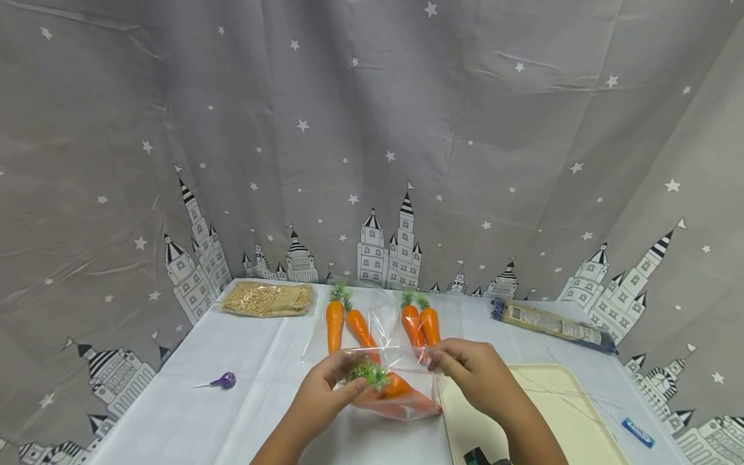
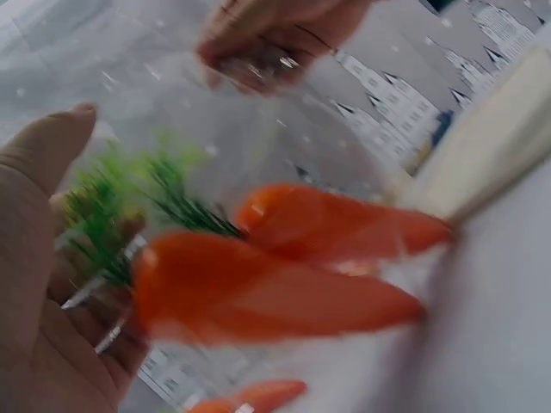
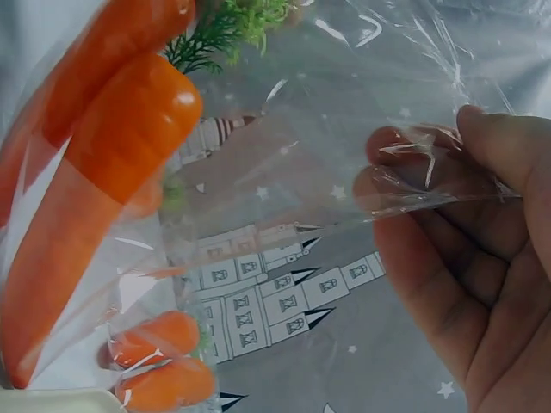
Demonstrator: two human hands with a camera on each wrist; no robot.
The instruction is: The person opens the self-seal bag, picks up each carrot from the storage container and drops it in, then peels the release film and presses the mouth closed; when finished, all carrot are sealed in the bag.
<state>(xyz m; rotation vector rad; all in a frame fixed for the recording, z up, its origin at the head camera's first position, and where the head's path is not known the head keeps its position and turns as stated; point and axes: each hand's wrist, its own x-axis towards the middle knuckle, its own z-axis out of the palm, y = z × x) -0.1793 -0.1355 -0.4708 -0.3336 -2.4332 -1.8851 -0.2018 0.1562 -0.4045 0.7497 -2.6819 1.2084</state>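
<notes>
A clear plastic bag [image 1: 415, 405] holds two orange carrots [image 2: 275, 292] with green leafy tops [image 2: 103, 194], raised over the near side of the table. My left hand [image 1: 322, 391] grips its left side by the leafy tops, thumb in front and fingers behind the plastic. On the other side, my right hand [image 1: 479, 374] pinches the bag's loose edge between thumb and fingers, as the right wrist view shows. Behind the hands lie more bagged carrots, a left pair [image 1: 334, 323] and a right pair [image 1: 430, 323]. The held bag partly covers their lower ends.
A cream tray [image 1: 558, 387] sits at the right, under my right forearm. Beyond it lie a long dark-ended packet [image 1: 552, 323] and a small blue pack [image 1: 637, 433]. On the left are a bag of yellowish grains [image 1: 256, 299] and a purple lollipop [image 1: 227, 380]. A grey curtain [image 1: 372, 129] hangs behind.
</notes>
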